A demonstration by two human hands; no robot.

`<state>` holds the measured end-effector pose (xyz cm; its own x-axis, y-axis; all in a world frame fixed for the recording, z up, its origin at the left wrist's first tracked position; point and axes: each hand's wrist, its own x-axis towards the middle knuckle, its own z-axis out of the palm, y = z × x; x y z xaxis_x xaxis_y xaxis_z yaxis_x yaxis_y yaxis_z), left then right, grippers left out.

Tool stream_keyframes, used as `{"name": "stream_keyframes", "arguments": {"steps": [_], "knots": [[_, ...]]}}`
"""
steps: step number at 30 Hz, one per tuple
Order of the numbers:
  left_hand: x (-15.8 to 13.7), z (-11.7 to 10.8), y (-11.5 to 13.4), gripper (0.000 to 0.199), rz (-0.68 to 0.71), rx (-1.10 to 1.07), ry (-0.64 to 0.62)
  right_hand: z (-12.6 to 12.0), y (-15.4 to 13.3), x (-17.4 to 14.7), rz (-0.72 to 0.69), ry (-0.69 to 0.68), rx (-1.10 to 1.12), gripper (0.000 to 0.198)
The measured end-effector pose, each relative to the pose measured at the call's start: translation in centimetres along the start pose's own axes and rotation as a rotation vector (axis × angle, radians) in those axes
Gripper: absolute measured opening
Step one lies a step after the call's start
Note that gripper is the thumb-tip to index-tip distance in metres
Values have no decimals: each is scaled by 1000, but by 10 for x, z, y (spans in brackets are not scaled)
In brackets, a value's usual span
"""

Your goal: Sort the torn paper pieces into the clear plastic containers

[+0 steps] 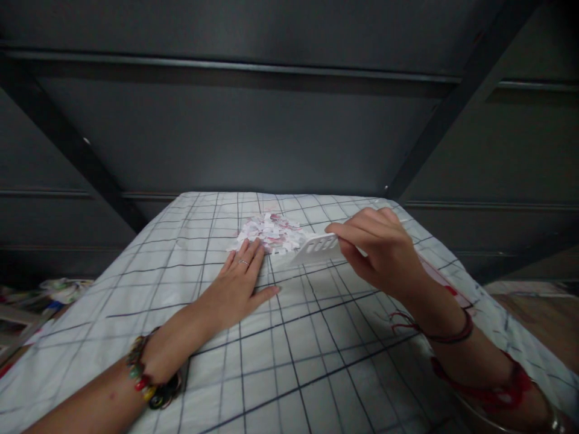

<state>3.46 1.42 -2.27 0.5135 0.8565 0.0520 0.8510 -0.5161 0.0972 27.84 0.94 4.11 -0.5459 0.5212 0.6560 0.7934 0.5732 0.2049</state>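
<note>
A loose pile of white and pinkish paper scraps [274,232] lies on the checked tablecloth [271,349] toward the far end. My left hand [242,277] rests flat on the cloth, its fingertips touching the near left edge of the pile and its thumb spread to the right. Between the thumb and fingers of my right hand [377,250] is a thin white slotted piece [319,248]. That piece is tilted, its lower left part reaching down to the right side of the scraps. Whether it is plastic or card I cannot tell.
Dark panels with a metal frame [253,132] rise behind the table's far edge. A flat pink and red item [446,282] lies partly behind my right forearm. A rounded rim [479,416] shows under that forearm. Clutter [66,290] stands beyond the table's left side.
</note>
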Motion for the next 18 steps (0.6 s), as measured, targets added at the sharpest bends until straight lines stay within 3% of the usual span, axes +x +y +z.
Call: {"name": "stream_keyframes", "arguments": {"steps": [18], "knots": [[1, 0, 0, 84, -6, 6, 0, 2, -3, 2, -49, -25, -46, 20]]}}
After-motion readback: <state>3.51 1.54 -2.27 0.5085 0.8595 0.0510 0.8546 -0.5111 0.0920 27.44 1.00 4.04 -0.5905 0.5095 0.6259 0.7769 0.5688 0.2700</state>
